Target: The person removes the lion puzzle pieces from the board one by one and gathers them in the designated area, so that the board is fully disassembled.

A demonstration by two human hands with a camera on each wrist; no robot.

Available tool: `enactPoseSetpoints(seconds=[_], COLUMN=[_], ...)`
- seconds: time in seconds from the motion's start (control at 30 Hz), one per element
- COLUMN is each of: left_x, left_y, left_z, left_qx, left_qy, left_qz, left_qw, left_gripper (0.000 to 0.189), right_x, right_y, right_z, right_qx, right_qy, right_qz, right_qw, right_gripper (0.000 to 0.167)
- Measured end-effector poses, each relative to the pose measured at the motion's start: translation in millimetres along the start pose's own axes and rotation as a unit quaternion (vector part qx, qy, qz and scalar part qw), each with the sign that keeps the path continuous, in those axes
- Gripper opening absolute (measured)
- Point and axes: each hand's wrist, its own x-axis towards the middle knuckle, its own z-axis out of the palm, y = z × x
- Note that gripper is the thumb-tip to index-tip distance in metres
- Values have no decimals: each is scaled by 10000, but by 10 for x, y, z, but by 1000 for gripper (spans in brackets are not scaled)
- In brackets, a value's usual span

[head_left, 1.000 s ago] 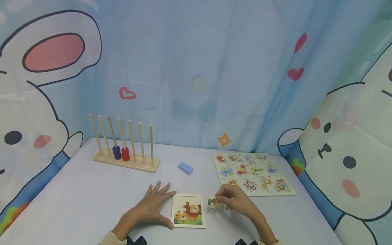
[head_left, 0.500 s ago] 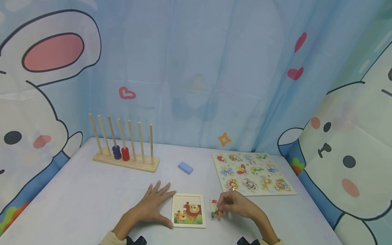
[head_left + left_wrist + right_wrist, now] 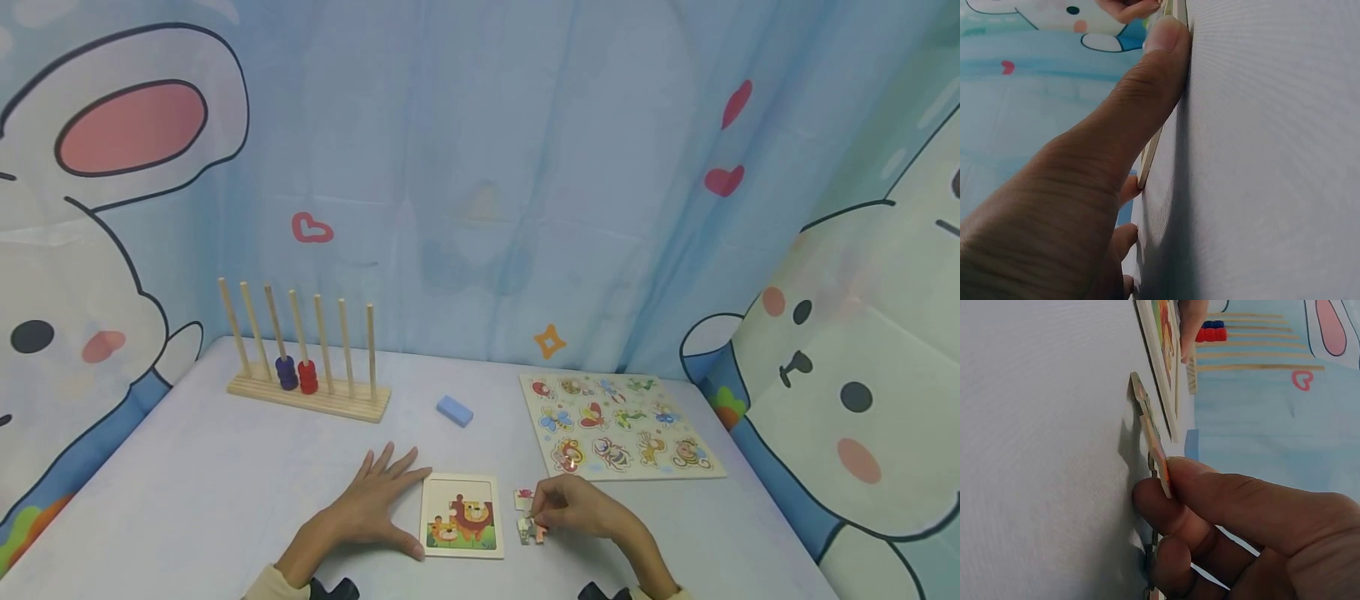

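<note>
A small square wooden puzzle frame [image 3: 459, 478] lies flat on the table, with joined lion pieces [image 3: 471, 518] in its lower part. My left hand [image 3: 371, 507] is spread at its left side, thumb and forefinger touching the edge; in the left wrist view the thumb [image 3: 1161, 47] lies against the frame's side. Right of the frame, my right hand [image 3: 577, 506] pinches a jigsaw piece [image 3: 1156, 453] between thumb and forefinger. That piece is tilted over other loose pieces, one of them with a pink print [image 3: 523, 498]. My fingers hide part of this group.
A wooden peg stand [image 3: 315, 402] with blue and red beads is at the back left. A blue block [image 3: 454, 412] lies behind the frame. At the back right is a pale board [image 3: 711, 475] with animal and insect pictures. A blue curtain [image 3: 480, 208] hangs behind the table.
My right hand has moved slightly toward me, pinching a piece, and the pink-printed piece has come into sight. The left hand and the frame have stayed still.
</note>
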Motion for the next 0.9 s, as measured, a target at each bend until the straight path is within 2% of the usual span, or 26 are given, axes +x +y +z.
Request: enactPoseSetpoints(seconds=[0.4, 0.9], left_x=[8, 6], left_y=[3, -17], left_z=[-10, 8], left_qx=[-18, -12], left_qy=[-20, -29], left_qz=[5, -22], left_qw=[10000, 10000], left_gripper=[107, 107], right_x=[-7, -20], right_y=[1, -27], right_z=[4, 24], right_qx=[-169, -371], right_qy=[-4, 187], right_qz=[117, 211], right_qw=[9998, 9989], right_gripper=[7, 9])
